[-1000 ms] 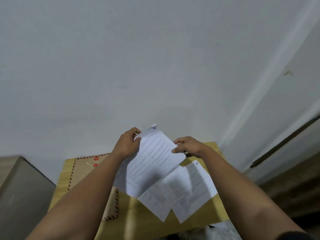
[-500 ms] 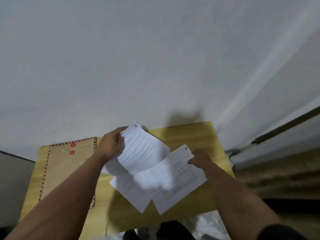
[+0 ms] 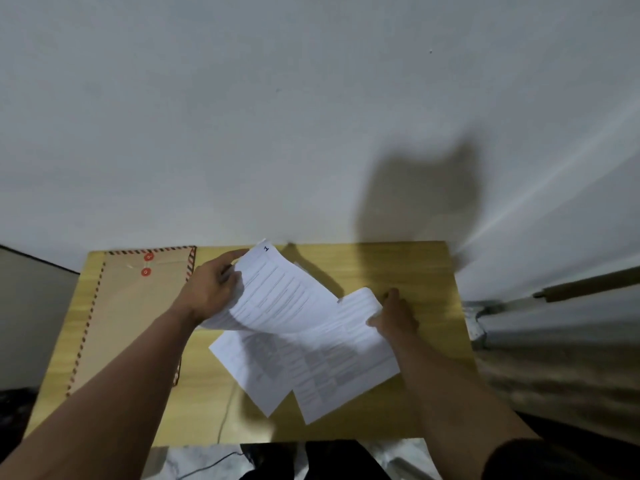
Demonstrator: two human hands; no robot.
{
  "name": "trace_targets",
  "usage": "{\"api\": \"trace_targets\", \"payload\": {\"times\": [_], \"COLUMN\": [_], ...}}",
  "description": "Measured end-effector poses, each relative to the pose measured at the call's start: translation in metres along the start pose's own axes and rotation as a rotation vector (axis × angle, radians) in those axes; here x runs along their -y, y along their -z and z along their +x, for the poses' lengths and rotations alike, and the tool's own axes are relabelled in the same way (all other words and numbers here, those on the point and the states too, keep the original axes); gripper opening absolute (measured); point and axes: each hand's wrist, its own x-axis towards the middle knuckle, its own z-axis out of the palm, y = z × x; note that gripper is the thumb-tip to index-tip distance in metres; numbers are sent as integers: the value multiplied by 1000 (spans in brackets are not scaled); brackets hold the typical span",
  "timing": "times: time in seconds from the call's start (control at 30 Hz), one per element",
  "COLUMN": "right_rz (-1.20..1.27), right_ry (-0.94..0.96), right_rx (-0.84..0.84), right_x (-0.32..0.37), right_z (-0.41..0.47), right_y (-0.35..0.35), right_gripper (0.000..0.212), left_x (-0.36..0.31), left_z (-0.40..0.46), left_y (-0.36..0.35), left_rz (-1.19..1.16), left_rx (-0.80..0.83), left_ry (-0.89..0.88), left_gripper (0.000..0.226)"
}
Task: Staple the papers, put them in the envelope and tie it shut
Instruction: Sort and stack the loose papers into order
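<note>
Here, sheet (image 3: 277, 296) marked "1" is gripped, lifted, by left hand (image 3: 211, 292) | second sheet (image 3: 349, 355) is pinched at its curled corner by right hand (image 3: 394, 313) | envelope (image 3: 128, 317), unopened, is laid flat at table's (image 3: 415, 271) left; other print is unreadable.

A plain indoor room is suggested by a small wooden table (image 3: 398, 271) set against a bare white wall (image 3: 242, 116).

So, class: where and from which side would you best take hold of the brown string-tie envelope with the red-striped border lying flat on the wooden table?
Take the brown string-tie envelope by its near, bottom end, coming from the left. It lies flat on the wooden table, so slide fingers under an edge; the left forearm crosses its right side.
</note>
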Motion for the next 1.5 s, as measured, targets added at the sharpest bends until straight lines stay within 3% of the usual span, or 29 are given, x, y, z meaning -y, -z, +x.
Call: {"api": "trace_targets", "payload": {"times": [0.1, 0.27, 0.5, 0.7, 0.9, 1.1, 1.23, 1.4, 1.5], "right_rz": [1, 77, 141, 172, 256, 263, 300, 267, 329], "right_ry": [128, 325, 633, 797, 856, 872, 896, 1006, 987], "right_rx": [-39, 37, 49, 235, 434, 415, 438, 388, 415], "right_x": [0, 17, 87, 152, 179, 191, 194, 192, 192], "right_z": [6, 6, -15, -81, -115, -129, -138, -138, -131], "right_y": [-2, 37, 153, 218, 211, 204, 202, 197, 193], "right_gripper": [32, 20, 33, 28, 25, 33, 41, 18, 19], "left_x": [0, -6, -13, -36, -48, -55, -57, -64, -65], "left_z": [-1, 0, 0, -2, -3, -6, -9, -15, -20], "left_y": [1, 3, 10, 23, 32, 41, 42, 40, 48], "left_rz": [-21, 32, 30, -49, -175, -220, -199, -214, -159], "left_rx": [-19, 6, 26, -39, -190, -246, -256, -302, -300], "left_ry": [-15, 6, 10, -52, -91, -103, -90, -40, 19], "left_gripper": [50, 33, 11, 21, 12, 7, 21, 5, 19]}}
